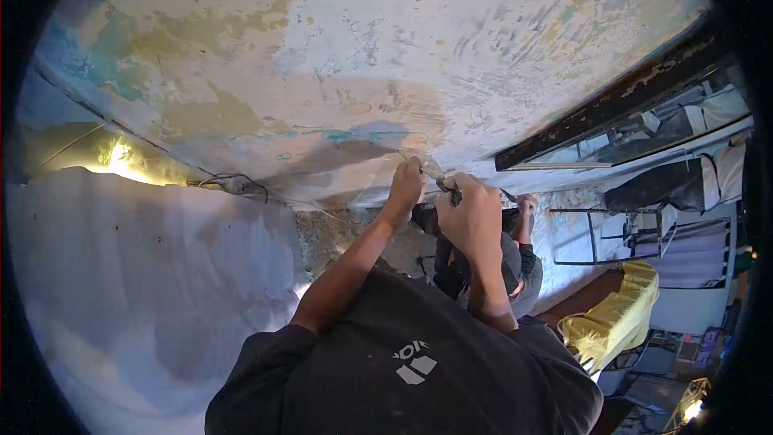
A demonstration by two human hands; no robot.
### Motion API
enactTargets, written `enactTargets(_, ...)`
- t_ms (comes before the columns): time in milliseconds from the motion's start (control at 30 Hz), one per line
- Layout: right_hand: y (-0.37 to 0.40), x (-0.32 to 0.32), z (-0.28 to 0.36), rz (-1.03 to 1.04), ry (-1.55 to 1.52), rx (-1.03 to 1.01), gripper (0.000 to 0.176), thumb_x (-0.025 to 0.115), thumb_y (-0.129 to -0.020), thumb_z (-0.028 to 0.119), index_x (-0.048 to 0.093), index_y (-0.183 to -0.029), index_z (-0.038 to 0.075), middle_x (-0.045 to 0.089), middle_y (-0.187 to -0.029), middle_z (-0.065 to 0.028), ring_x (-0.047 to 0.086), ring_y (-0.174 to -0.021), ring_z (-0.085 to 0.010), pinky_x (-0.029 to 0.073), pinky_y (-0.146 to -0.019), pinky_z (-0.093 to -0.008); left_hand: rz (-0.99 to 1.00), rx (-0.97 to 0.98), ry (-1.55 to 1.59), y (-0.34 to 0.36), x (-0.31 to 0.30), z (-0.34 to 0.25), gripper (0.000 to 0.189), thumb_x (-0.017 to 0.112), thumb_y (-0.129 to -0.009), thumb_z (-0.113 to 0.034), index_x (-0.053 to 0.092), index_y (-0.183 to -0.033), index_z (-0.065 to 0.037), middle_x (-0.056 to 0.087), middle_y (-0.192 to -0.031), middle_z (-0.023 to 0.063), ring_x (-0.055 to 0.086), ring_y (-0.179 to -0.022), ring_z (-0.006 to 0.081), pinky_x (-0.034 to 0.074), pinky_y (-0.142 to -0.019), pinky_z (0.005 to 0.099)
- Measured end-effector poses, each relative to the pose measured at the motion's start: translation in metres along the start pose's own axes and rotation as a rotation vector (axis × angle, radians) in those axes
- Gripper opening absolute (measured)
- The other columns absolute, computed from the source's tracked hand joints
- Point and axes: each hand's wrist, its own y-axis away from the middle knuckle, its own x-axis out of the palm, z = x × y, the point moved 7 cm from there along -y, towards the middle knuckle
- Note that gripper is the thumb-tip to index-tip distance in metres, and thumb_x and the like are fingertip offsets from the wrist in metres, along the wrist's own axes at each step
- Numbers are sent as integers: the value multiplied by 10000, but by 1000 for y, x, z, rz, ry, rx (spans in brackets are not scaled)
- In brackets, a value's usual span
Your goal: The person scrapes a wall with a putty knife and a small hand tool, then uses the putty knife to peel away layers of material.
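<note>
a: what's at the far left?

b: pale sheeting [145, 274]. next along, the left hand [409, 183] is raised to the patchy painted surface [338, 48], fingers curled in.

a: pinching something?

b: can't tell; its fingertips are beside the pale end of a slim tool [432, 167], and whether they touch it is unclear.

a: and where's the tool?

b: between the hands, close to the paint. the right hand [469, 211] is closed around its dark handle.

a: so which step is this?

b: close handwork at the surface, i'd judge. any next move calls for a firm right grip and left fingertips kept clear of the tool's end.

a: further right?

b: another person's raised hand [527, 203], then yellow cloth [616, 314].
</note>
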Motion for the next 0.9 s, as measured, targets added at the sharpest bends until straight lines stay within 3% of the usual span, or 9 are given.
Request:
enactTargets(133, -4, -2, 5, -49, 2, -22, 145, 602, -684, 55, 645, -788, -37, 641, -783, -225, 630, -733, -391, 499, -677, -410, 48, 68, -126, -7, -1, -9, 231, 439, -897, -269, 512, -953, -57, 454, -677, 34, 417, -499, 118, 309, -419, 260)
enactTargets(233, -11, 0, 10, -34, 18, -15, 140, 604, -683, 60, 646, -775, -36, 641, -781, -221, 629, -724, -390, 498, -669, -417, -132, 98, -56, 5, -2, -24, 228, 431, -895, -264, 526, -902, -57, 474, -680, 45, 468, -554, 152, 380, -473, 284)
enactTargets(300, -22, 10, 6, -5, 42, -8, 138, 606, -681, 63, 647, -771, -34, 641, -779, -220, 628, -717, -388, 498, -662, -417, -90, 156, -193, -8, -5, -16, 238, 430, -902, -228, 532, -907, -13, 499, -815, 97, 506, -705, 196, 415, -571, 308)
enactTargets(433, -16, 6, 12, -33, 31, -57, 127, 607, -677, 67, 643, -749, -31, 634, -756, -219, 622, -694, -387, 494, -640, -416, 85, -91, 171, -11, -1, -1, 173, 515, -848, -112, 528, -969, 10, 520, -906, 136, 533, -731, 222, 439, -564, 328)
enactTargets(500, -13, 6, 12, -55, 20, -49, 125, 605, -677, 67, 642, -748, -30, 631, -748, -217, 619, -689, -390, 492, -635, -418, -96, 236, -266, 13, 1, -36, 261, 587, -779, -13, 518, -1028, 26, 528, -978, 163, 548, -741, 239, 449, -533, 339)
enactTargets(600, -20, 14, 1, -59, 38, -39, 118, 605, -679, 65, 641, -746, -25, 629, -737, -208, 616, -679, -391, 490, -624, -420, -36, 553, -722, -32, -8, 0, 292, 605, -759, 19, 520, -1038, 33, 522, -981, 182, 553, -767, 262, 465, -557, 359)
enactTargets(633, -17, 18, -2, -39, 69, -38, 113, 607, -679, 65, 641, -746, -21, 630, -733, -201, 616, -674, -389, 490, -619, -420, -31, 539, -727, -27, -6, 0, 292, 605, -759, 19, 520, -1038, 33, 522, -981, 182, 553, -767, 262, 465, -557, 359)
enactTargets(700, -8, 15, 2, -43, 60, -49, 111, 610, -682, 67, 638, -744, -21, 632, -734, -199, 615, -671, -388, 489, -616, -419, -87, 165, -129, -23, -13, 10, 295, 612, -747, 15, 529, -1030, 25, 529, -941, 194, 549, -845, 310, 472, -681, 403)
enactTargets(900, -9, 7, 1, -104, -14, -5, 109, 616, -689, 73, 619, -728, -29, 629, -727, -206, 616, -674, -387, 489, -616, -412, -115, 427, -672, -22, -5, -10, 320, 613, -744, -9, 526, -1051, 10, 525, -969, 208, 539, -903, 342, 462, -734, 416)
